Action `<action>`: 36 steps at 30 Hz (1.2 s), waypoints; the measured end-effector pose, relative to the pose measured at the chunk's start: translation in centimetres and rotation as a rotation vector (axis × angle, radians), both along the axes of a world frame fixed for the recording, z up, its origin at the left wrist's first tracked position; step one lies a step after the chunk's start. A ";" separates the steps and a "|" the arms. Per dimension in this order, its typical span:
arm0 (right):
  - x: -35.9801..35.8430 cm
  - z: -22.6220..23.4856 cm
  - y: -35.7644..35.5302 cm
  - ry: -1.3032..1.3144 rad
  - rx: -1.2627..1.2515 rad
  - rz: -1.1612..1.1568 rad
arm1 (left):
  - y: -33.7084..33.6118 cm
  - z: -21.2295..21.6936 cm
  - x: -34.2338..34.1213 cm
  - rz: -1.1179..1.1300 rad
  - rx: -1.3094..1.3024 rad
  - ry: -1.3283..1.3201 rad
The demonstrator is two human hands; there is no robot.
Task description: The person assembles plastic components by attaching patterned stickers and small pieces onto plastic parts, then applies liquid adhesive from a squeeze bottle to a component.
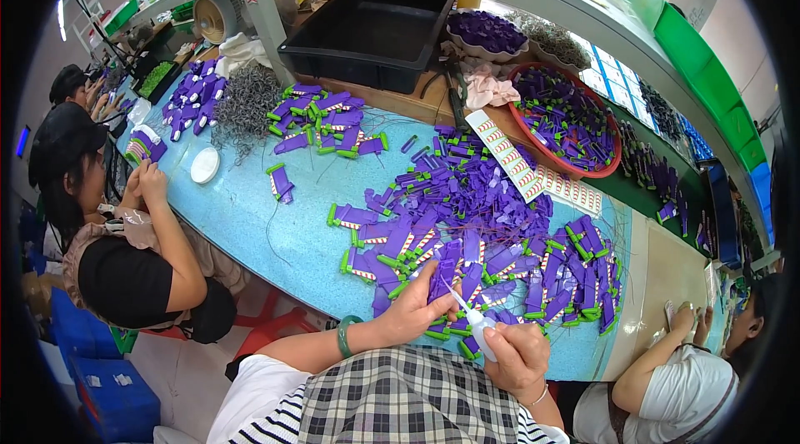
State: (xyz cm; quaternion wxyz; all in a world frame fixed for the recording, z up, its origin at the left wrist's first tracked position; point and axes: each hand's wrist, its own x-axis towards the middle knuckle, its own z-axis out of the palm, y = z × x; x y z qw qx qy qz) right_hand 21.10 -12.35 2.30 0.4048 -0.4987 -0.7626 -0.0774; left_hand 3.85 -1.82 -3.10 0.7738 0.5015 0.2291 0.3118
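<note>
My left hand (410, 311), with a green bangle at its wrist, pinches a purple plastic piece (447, 267) above the near edge of the pile. In my right hand (520, 358) is a small white squeeze bottle (482, 332), its thin nozzle pointing up and left toward the piece. Whether the tip touches it I cannot tell. Around both hands lie many purple-and-green plastic parts (400, 241), some with red-and-white striped stickers. Smaller loose purple pieces (492, 181) are heaped just beyond.
Striped sticker sheets (505, 155) rest by the heap, beside a red basin (615, 167) of parts. A black tray (367, 35) stands at the back under a shelf. Grey wires (248, 106) and a white round lid (205, 165) lie left. Co-workers sit on both sides.
</note>
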 end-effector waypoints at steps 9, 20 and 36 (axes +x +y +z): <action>0.5 -0.5 -0.3 -0.019 -0.018 0.050 | 0.9 0.5 -0.7 -0.079 -0.359 -0.275; -0.1 0.2 0.2 0.007 -0.043 0.038 | 0.8 0.7 -0.9 -0.063 -0.245 -0.235; -0.2 0.2 -0.3 -0.003 -0.041 0.065 | 0.0 0.3 0.2 0.182 0.023 -0.059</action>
